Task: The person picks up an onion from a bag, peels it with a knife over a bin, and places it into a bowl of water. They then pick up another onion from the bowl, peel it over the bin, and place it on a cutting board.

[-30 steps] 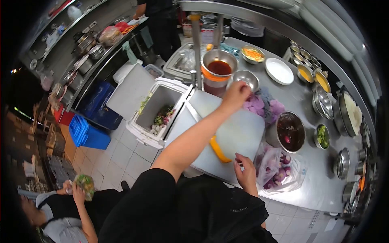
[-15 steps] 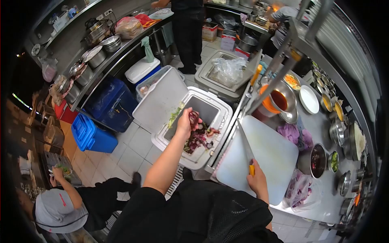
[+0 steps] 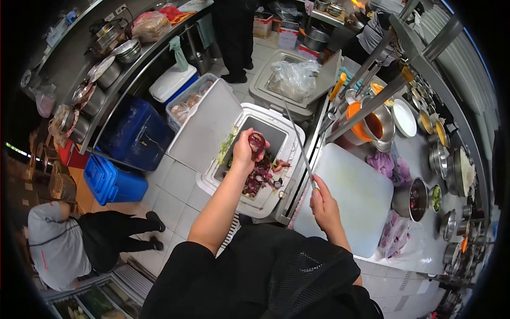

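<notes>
So the left hand (image 3: 245, 152) is wrapped around a dark purple onion (image 3: 256, 142), right over the open bin (image 3: 267, 210) with purple scraps (image 3: 259, 179) inside. The right hand (image 3: 325, 208) has a solid grip on a long knife (image 3: 300, 146), blade pointing away from the body. White cutting board (image 3: 345, 204) is on the counter (image 3: 425, 256), plastic bag (image 3: 394, 235) just beside it.

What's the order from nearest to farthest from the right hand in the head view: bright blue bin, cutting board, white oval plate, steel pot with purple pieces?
From the right hand:
1. Cutting board, directly at the hand, extending rightward.
2. Steel pot, right, past the board.
3. White oval plate, farther forward, right.
4. Bright blue bin, far left, on the floor.
</notes>
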Action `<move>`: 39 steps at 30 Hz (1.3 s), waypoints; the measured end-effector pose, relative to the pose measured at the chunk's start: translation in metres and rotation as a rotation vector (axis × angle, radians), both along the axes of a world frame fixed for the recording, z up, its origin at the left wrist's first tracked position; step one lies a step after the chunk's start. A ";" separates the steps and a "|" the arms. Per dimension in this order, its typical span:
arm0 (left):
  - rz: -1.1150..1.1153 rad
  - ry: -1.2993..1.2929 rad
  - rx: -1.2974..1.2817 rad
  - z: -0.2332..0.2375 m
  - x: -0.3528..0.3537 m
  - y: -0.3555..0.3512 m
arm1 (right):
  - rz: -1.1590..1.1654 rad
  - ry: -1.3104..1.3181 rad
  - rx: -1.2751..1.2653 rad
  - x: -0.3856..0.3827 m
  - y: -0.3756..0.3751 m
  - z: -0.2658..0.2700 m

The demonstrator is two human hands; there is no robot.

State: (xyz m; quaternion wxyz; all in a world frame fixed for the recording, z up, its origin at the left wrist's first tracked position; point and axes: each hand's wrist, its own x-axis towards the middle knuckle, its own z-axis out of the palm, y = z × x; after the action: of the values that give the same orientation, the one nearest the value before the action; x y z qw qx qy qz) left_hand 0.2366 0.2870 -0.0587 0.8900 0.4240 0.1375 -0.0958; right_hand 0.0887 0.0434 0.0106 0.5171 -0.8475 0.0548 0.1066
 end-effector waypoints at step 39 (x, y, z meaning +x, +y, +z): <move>0.089 0.144 0.051 0.002 -0.064 -0.001 | 0.116 0.414 0.724 0.065 0.064 -0.017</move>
State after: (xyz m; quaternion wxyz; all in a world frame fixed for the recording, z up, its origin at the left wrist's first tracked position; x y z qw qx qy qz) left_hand 0.1723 0.2860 -0.0571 0.8702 0.4318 0.2223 -0.0828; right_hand 0.1535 0.1076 -0.0063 0.7526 -0.5736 0.0687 0.3161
